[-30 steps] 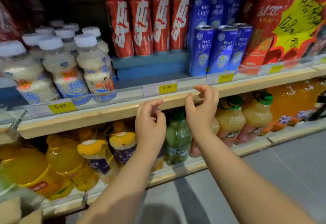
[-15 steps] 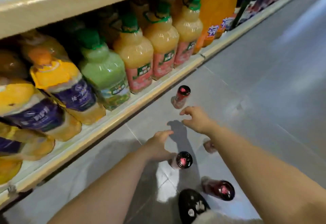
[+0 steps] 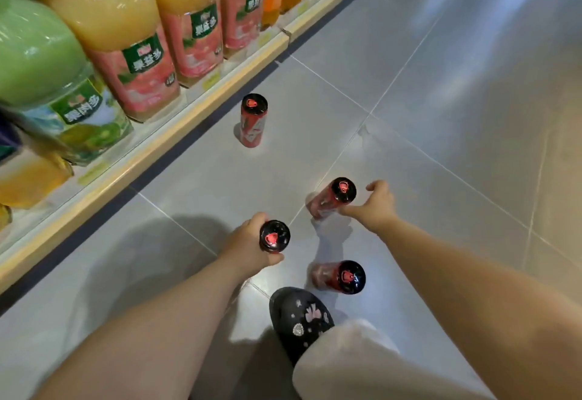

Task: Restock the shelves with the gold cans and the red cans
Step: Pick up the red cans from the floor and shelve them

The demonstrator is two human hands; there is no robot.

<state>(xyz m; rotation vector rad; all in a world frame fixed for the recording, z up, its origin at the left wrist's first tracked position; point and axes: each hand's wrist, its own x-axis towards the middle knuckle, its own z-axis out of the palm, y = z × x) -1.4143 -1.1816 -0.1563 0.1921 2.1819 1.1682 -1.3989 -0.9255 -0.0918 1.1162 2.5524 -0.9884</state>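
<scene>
I see left hand [image 3: 245,245] gripping red can [image 3: 274,237]; right hand [image 3: 376,210] spread wide at second can [image 3: 333,198], not yet closed. Clumsy push may tip it, knocking third can [image 3: 343,276] at lower centre, beside shoe [image 3: 299,311].

We are in a shop aisle; up-left of our left hand [image 3: 245,242] a low shelf [image 3: 189,114] carries rows of juice bottles [image 3: 126,37], labels outward; grey floor tiles [image 3: 456,100] run beyond our right hand [image 3: 374,207].

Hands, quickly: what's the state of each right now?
Left hand: closed around a red can.
Right hand: open, fingers at the side of a second red can, thumb clear of it.
</scene>
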